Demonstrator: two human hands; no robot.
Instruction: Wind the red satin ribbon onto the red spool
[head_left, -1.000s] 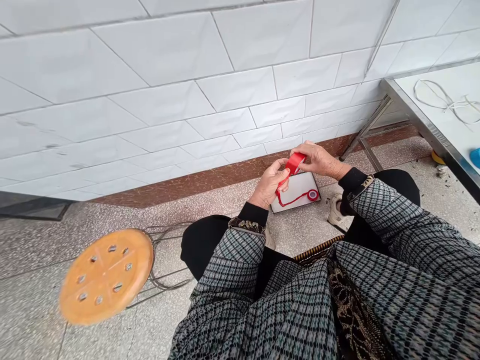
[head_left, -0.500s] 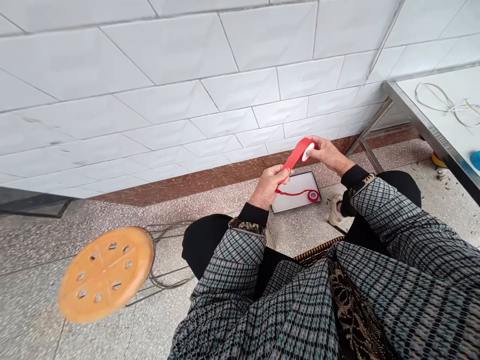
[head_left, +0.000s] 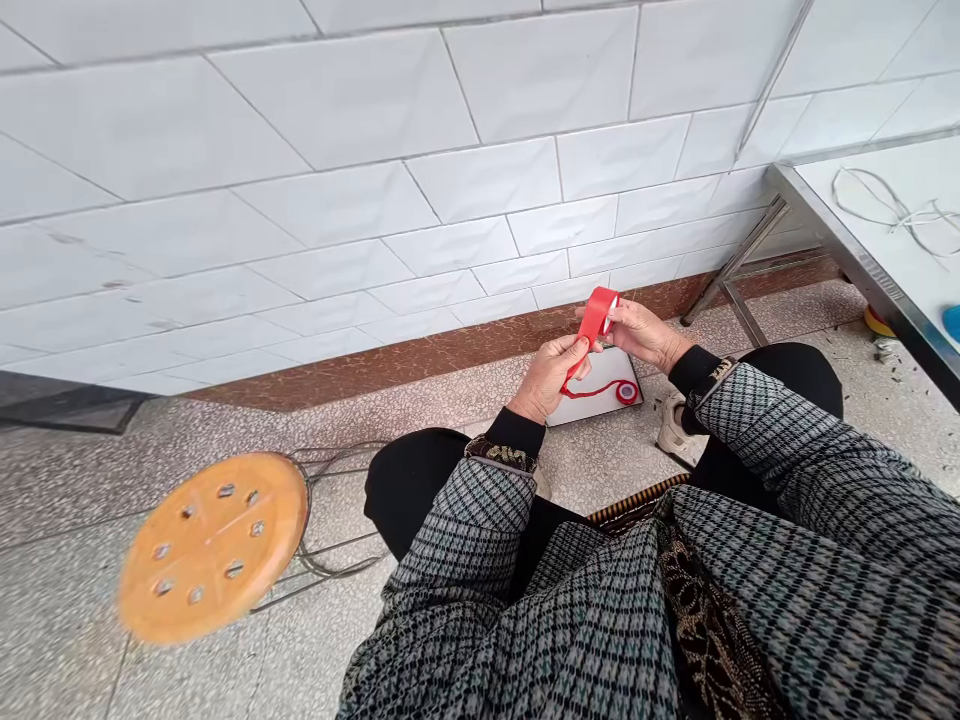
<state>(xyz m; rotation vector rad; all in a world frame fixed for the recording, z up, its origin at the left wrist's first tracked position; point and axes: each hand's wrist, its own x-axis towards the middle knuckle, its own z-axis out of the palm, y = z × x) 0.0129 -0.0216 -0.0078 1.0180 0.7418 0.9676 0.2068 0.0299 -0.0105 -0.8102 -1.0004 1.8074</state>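
Observation:
My right hand [head_left: 641,330] grips a roll of wide red ribbon [head_left: 598,312] by its white core, thumb at the near side. Between thumb and fingers, my left hand [head_left: 553,375] pinches the strip that comes off this roll. Below my hands, a narrow red strip [head_left: 589,391] runs down from my left hand to a small red roll [head_left: 626,392] with a pale centre. That small roll lies in a shallow white tray [head_left: 577,409] with a dark rim on the floor. My left hand hides how the two strips meet.
An orange round stool [head_left: 214,548] with holes and wire legs stands at the left. At the right is a metal-edged table [head_left: 847,225] with a white cable [head_left: 892,212] on it. A white tiled wall [head_left: 465,180] rises in front, above the speckled floor [head_left: 330,620].
My hands have come closer together, so less ribbon stretches between them. The wide roll has shifted slightly left and down, while my left hand has moved a little right.

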